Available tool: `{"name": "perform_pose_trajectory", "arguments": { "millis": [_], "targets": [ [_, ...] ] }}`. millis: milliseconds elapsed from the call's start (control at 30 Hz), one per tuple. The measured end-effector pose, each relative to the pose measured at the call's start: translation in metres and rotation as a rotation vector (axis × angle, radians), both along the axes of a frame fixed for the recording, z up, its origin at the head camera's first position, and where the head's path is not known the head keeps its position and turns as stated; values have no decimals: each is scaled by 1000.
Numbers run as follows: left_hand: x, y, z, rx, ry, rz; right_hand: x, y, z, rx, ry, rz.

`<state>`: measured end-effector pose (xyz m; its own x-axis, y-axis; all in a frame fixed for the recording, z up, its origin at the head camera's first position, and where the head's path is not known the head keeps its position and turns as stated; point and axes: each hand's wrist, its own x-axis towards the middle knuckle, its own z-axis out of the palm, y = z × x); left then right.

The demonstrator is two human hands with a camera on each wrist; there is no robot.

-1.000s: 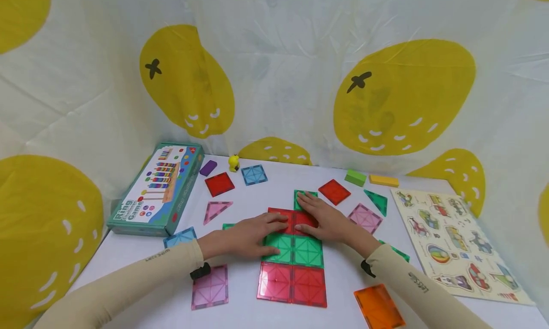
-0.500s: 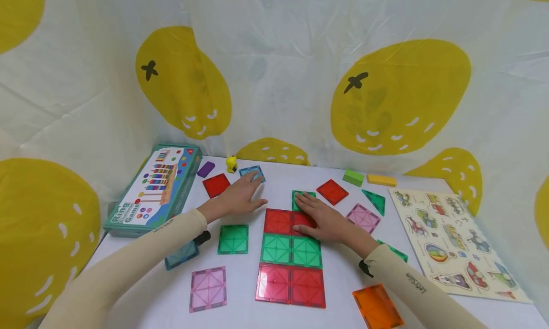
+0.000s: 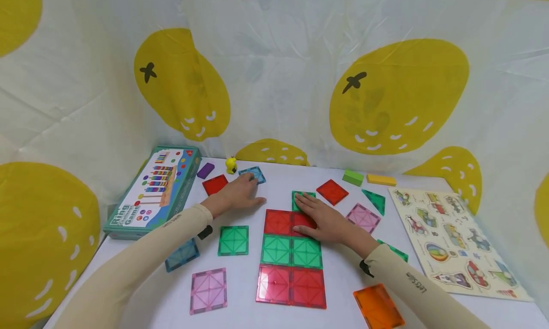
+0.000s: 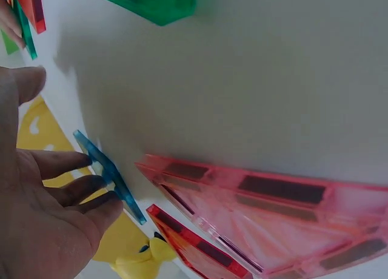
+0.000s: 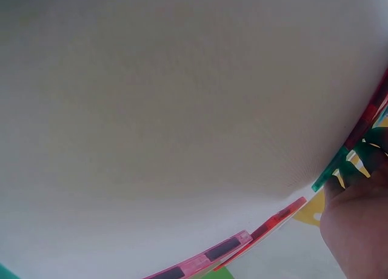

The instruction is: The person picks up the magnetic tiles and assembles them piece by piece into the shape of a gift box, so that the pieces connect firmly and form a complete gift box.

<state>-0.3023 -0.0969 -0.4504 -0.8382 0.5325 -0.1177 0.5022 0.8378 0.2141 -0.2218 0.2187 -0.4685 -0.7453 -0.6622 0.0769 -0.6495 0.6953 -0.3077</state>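
Note:
My left hand reaches over a blue square magnetic tile at the back of the table. In the left wrist view its fingers touch that blue tile, while the thumb stands apart. My right hand rests with extended fingers on a green tile and a red tile beside it. These top a joined layout: a red pair, a green pair and another red pair at the front. The right hand covers part of the upper tiles.
Loose tiles lie around: green, pink, orange, red and others. A boxed ring game stands left, a wooden picture puzzle right. A yellow figurine and several blocks sit at the back.
My left hand has left the red and green tiles of the layout and moved back and left to the blue tile. The right hand has stayed in place.

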Motion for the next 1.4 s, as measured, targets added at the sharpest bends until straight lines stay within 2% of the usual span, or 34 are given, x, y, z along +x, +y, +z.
{"name": "perform_pose_trajectory", "arguments": {
  "millis": [233,500,867,1067,1233,1400],
  "targets": [
    [4,5,-1,11,-8,-22,0,-1,-1,5,5,2],
    [11,14,-1,1,2,-107,-2,0,-3,21,3,-5],
    [29,21,-1,-5,27,-189,-2,0,1,24,-29,-17],
    [34,27,3,-11,39,-225,-1,0,1,15,-23,-14],
    [37,31,0,10,78,-276,-1,0,0,19,-19,-14],
    [41,38,-1,7,69,-304,-1,0,-2,14,-16,-14]
  ]
}}
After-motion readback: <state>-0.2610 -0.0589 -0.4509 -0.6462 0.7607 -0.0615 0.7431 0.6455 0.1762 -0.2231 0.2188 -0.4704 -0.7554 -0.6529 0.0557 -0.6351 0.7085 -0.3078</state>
